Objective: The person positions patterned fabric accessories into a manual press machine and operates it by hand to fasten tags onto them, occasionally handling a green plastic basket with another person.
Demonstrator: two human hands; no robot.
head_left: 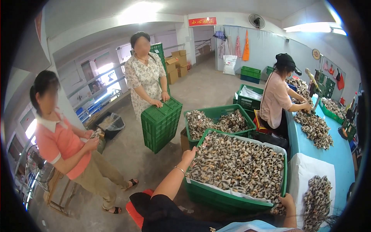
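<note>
A large green plastic crate [228, 201], lined with white sheeting, is full of small mottled pieces [235, 162] in black, white and tan. What exactly these pieces are is too small to make out. My left hand [189, 156], a bangle on its wrist, is closed on the crate's left rim. At the near right corner my right hand [287, 202] grips the opposite rim, its fingers partly hidden. More of the same pieces [319, 195] lie heaped on a white sheet [309, 166] beside the right hand.
Behind it sits another green crate [251, 120] of pieces. A co-worker [274, 96] handles piles at the blue table [342, 154]. Another person holds stacked green crates [160, 125]; a third [65, 143] stands left. A red stool [135, 216] is beside my left arm.
</note>
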